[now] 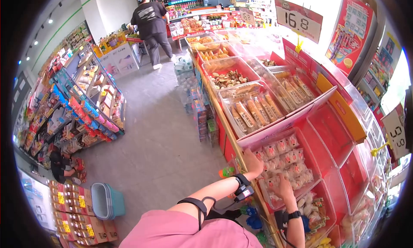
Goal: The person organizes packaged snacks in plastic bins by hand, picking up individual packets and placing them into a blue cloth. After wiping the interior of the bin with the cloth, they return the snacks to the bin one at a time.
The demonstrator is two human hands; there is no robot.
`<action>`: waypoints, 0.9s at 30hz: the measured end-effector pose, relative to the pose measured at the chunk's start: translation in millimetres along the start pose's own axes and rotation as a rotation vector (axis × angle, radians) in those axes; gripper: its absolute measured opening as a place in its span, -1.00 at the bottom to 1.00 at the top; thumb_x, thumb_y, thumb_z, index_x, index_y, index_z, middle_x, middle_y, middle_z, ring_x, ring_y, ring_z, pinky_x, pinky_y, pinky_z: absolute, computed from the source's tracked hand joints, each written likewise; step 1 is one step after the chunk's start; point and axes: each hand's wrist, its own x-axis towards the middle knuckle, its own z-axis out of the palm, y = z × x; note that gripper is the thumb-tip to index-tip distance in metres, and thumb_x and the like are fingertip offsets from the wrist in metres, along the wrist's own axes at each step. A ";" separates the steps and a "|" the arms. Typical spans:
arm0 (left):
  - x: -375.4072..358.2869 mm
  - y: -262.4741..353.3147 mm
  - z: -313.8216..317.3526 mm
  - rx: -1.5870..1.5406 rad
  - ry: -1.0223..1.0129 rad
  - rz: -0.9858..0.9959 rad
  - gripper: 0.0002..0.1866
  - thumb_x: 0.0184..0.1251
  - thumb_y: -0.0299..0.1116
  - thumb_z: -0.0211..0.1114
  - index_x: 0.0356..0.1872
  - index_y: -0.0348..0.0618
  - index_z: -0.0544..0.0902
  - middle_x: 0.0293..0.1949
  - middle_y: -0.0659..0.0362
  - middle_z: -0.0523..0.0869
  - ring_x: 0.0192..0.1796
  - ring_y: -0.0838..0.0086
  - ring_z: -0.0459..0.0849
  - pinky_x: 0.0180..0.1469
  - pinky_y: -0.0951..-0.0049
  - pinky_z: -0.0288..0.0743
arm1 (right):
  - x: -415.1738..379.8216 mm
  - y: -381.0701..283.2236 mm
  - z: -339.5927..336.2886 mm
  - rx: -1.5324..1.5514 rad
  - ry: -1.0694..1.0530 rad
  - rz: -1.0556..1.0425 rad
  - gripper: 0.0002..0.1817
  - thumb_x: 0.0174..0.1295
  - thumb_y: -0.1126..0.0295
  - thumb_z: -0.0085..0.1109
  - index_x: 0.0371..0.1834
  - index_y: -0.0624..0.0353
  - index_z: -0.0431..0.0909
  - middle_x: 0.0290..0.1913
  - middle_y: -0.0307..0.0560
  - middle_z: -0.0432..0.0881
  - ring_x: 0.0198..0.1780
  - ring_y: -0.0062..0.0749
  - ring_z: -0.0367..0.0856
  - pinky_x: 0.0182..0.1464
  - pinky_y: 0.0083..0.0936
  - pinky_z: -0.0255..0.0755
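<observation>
A clear plastic bin (pixel 317 176) holds rows of small, clear-wrapped white packets (pixel 282 147) with red print. My left hand (pixel 254 163) is at the bin's near-left edge, fingers extended beside the packets. Over the lower rows, my right hand (pixel 284 188) reaches in with its fingers bent around a wrapped white packet (pixel 272 182); the fingertips are partly hidden. Both wrists wear black straps, and a small device with a cable sits on the left one.
Bins of long wrapped snacks (pixel 258 110) and brown pieces (pixel 230 78) stand farther along the counter. Red-lined bins (pixel 331 132) lie to the right. A price sign (pixel 298 20) rises above. Shelves (pixel 92 93), stacked baskets (pixel 103 200) and two people (pixel 150 26) are leftward.
</observation>
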 end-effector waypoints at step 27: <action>5.4 -207.9 -222.1 -0.747 -0.487 -1.543 -0.77 0.14 -0.37 -0.01 -0.24 -0.31 0.38 -0.23 -0.01 0.53 -0.23 0.21 0.56 -0.15 0.18 0.47 | 32.5 -58.2 -18.2 0.189 0.280 -0.253 -0.76 -0.01 0.43 0.22 -0.31 0.34 0.48 -0.47 0.04 0.53 -0.46 -0.29 0.52 -0.37 -0.46 0.39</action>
